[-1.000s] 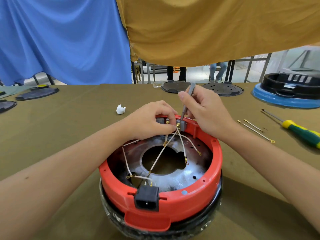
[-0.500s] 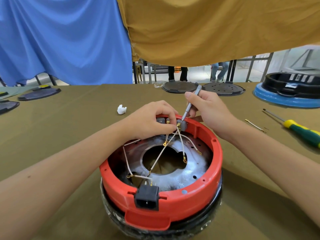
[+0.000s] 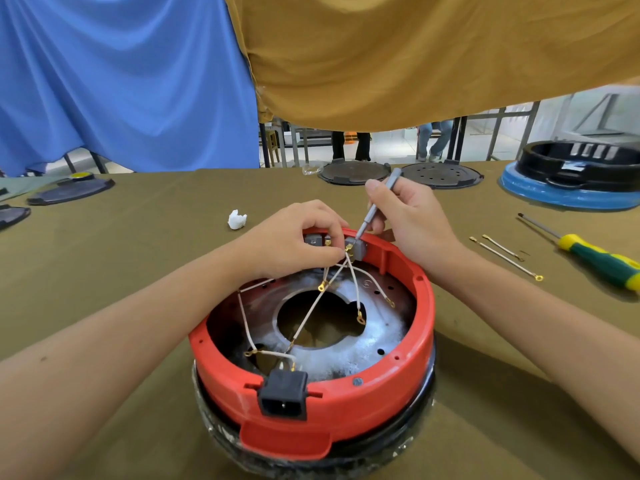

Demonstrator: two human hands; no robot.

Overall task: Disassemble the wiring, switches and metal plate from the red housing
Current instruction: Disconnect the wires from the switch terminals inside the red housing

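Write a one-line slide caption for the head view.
Right hand works a slim grey tool at a grey switch on the red housing while left hand pinches its wires.

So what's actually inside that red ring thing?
Inside the red housing: a round metal plate with a centre hole, and white wires running to grey switches at the far rim. The left hand hides some switches.

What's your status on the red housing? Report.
Left hand pinching wires at the switch. Right hand holding gray tool, tip on switch. Wires and plate still inside red housing.
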